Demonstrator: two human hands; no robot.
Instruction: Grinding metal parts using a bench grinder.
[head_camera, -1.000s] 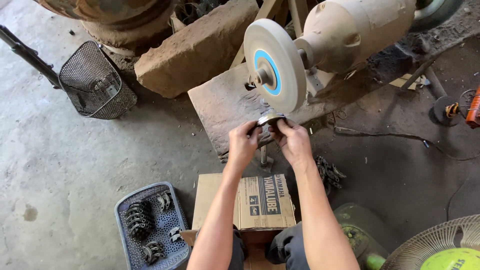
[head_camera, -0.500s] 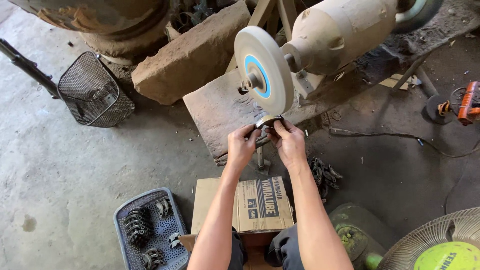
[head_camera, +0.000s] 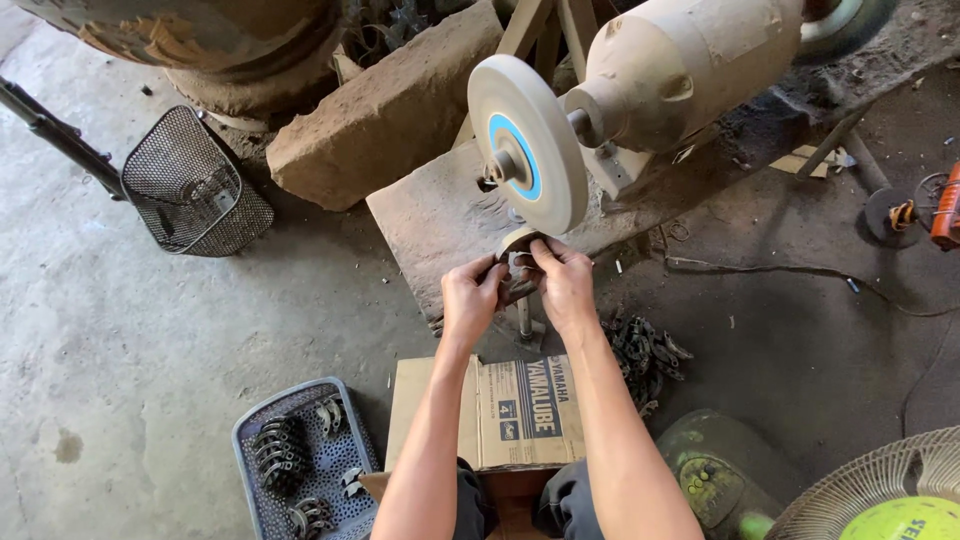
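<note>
Both hands pressing a small metal part up to the buffing wheel

Compared to half a second back, hands and part sit in pretty much the same spot under the wheel; only the view has drifted a bit. Floor is bare dusty concrete, with a black wire mesh basket (head_camera: 195, 185) off to the side, a big rough stone block (head_camera: 385, 115), a blue-grey plastic crate of dark metal pieces (head_camera: 300, 460) and a flattened brown cardboard box (head_camera: 490, 412) over the knees. The left hand (head_camera: 470, 298) and right hand (head_camera: 565, 282) are both curled tight around the small curved grey metal part (head_camera: 517, 262), which touches the bottom edge of the round off-white wheel with a blue centre ring (head_camera: 527, 143) on the dusty beige bench grinder motor (head_camera: 690, 65).
</note>
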